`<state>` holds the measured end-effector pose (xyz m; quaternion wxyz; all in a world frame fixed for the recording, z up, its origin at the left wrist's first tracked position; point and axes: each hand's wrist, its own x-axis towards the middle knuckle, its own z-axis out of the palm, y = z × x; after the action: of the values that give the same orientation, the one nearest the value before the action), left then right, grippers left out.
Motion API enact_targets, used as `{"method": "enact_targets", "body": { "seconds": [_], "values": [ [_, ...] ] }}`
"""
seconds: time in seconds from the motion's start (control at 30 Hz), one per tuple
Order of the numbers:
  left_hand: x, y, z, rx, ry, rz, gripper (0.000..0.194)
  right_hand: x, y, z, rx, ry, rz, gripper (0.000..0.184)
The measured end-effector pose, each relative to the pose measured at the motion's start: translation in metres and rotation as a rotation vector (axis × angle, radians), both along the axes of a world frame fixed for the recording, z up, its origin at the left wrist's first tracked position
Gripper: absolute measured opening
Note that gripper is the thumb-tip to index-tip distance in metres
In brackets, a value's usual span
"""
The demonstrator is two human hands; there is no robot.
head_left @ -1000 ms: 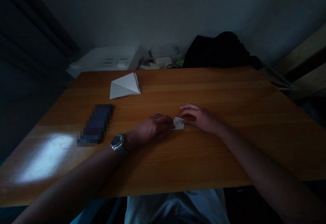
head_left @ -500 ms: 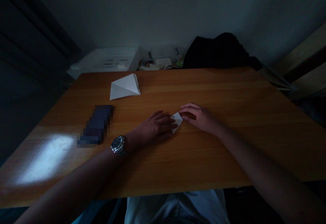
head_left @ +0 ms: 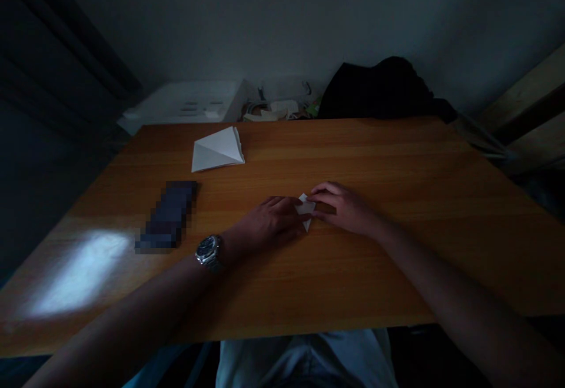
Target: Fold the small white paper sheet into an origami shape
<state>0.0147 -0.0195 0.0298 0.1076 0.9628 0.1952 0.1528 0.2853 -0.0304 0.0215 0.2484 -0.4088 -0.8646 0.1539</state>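
A small piece of folded white paper (head_left: pixel 306 207) lies near the middle of the wooden table, a pointed end toward me. My left hand (head_left: pixel 274 221), with a metal watch (head_left: pixel 208 249) at the wrist, covers the paper's left side; its fingers are bent together on it. From the right, my right hand (head_left: pixel 343 206) reaches the paper's opposite edge with forefinger and thumb, which grip it. Parts of the paper are hidden under the fingertips.
A larger folded white paper (head_left: pixel 217 150) lies at the back left of the table (head_left: pixel 375 282). Left of my hands is a dark, pixelated flat object (head_left: pixel 170 214). Behind the table stand a white plastic bin (head_left: pixel 180 96), some clutter, and a black cloth-like heap (head_left: pixel 379 90).
The small paper has turned slightly, its lower tip now further right. My right fingers have come in against its edge, and my left fingers have drawn back a little.
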Motion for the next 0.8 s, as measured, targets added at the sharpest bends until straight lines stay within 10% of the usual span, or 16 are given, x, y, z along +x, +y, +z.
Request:
{"method": "enact_targets", "body": {
  "seconds": [0.8],
  "values": [
    [-0.0034,0.0086,0.0022,-0.112,-0.149,0.087,0.027,-0.0013,0.0020,-0.0017,0.010,-0.020,0.010,0.029]
  ]
}}
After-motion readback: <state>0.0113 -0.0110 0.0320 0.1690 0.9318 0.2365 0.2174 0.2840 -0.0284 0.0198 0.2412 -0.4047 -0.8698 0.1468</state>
